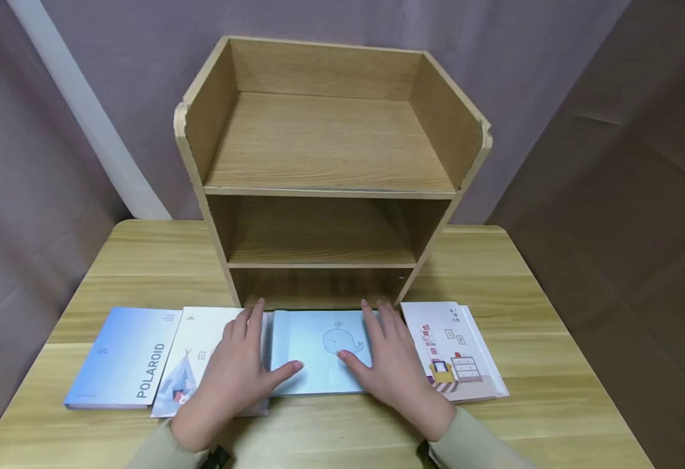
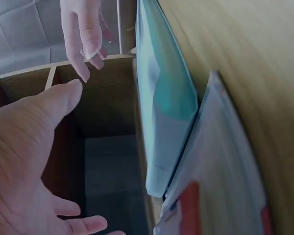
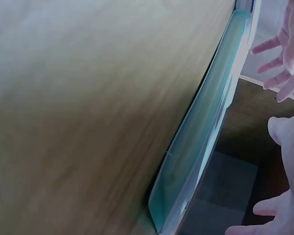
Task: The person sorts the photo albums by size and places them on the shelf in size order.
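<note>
A light blue book with a whale drawing (image 1: 313,368) lies flat on the table, in front of the shelf. Over its left edge and the neighbouring tent-picture book (image 1: 206,329) hovers my left hand (image 1: 233,368), fingers spread and holding nothing. My right hand (image 1: 397,371) hangs above the book's right edge, thumb reaching inward over the whale, also holding nothing. The left wrist view shows the blue book (image 2: 161,103) beside the tent book (image 2: 215,161), with the left palm (image 2: 19,142) apart from both. In the right wrist view, the blue book's near side (image 3: 201,132) is visible below the hand.
A three-level wooden shelf (image 1: 330,140) stands right behind the books. A blue POLAROID book (image 1: 122,358) lies at the far left, partly against the tent book. Right of the whale book lies a pale book with furniture drawings (image 1: 465,345). Curtains hang around the wooden table (image 1: 553,397).
</note>
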Tool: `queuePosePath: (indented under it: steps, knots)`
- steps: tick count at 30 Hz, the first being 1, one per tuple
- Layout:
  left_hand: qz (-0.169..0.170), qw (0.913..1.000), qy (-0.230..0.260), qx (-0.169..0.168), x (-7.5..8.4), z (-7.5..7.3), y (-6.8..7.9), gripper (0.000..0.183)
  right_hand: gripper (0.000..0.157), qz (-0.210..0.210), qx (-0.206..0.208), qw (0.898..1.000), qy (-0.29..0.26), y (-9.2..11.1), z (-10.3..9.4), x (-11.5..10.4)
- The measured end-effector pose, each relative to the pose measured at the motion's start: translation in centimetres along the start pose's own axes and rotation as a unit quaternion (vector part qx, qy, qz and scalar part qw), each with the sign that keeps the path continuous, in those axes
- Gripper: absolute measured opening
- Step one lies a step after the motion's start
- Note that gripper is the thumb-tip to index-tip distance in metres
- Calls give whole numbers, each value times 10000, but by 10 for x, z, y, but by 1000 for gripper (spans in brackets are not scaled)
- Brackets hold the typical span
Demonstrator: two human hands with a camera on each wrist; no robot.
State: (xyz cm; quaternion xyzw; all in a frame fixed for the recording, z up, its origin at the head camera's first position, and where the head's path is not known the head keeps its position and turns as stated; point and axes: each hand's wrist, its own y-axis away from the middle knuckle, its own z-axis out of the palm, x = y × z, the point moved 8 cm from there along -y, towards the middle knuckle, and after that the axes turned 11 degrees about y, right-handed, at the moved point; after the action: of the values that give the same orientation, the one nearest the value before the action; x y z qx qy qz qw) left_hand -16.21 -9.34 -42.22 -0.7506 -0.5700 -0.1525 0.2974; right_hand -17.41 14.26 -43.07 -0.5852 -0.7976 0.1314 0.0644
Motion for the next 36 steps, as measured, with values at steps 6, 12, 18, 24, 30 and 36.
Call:
queuePosePath:
  steps: [6, 12, 18, 24, 30, 36]
  knots:
    - [-147, 9994, 322, -23, -2, 7, 1, 123, 97, 440, -170, 9958, -783, 4, 7, 7]
    - [-352, 9962, 739, -282, -7, 17, 2, 127, 102, 1211, -548, 9781, -1600, 11, 21, 17]
    - [-904, 9768, 1801, -729, -13, 28, 2, 129, 104, 1598, -728, 9641, -1994, 14, 32, 23]
    - [-1174, 9656, 2148, -875, -16, 29, 1, 131, 103, 1736, -984, 9614, -1893, 15, 38, 25]
    - [-1420, 9546, 2467, -875, -20, 29, 1, 128, 102, 1731, -1144, 9613, -1814, 15, 39, 23]
    - [-1772, 9234, 3308, -803, -23, 29, 2, 113, 102, 1674, -1266, 9627, -1709, 16, 42, 22]
